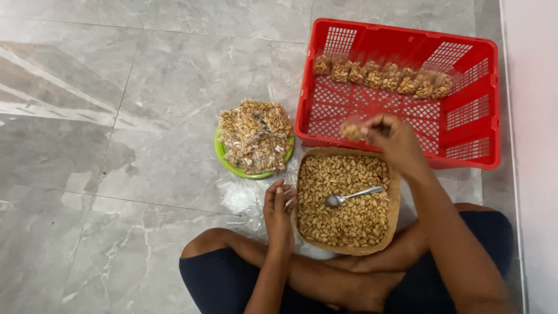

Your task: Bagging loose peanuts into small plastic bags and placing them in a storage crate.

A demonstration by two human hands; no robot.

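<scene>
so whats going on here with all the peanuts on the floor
A person sits cross-legged on a grey tiled floor. Their right hand holds a small packet of peanuts over a red crate, where a row of filled packets lies. Their left hand rests by clear empty bags. Between them a woven tray holds loose peanuts and a spoon. A green plate is piled with more packets.

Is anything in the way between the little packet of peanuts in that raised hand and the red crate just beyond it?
Nothing visible is. The right hand holds the small packet over the near rim of the red crate, whose top is open. The crate floor just beyond is bare; the row of filled packets lies along the far wall.
</scene>
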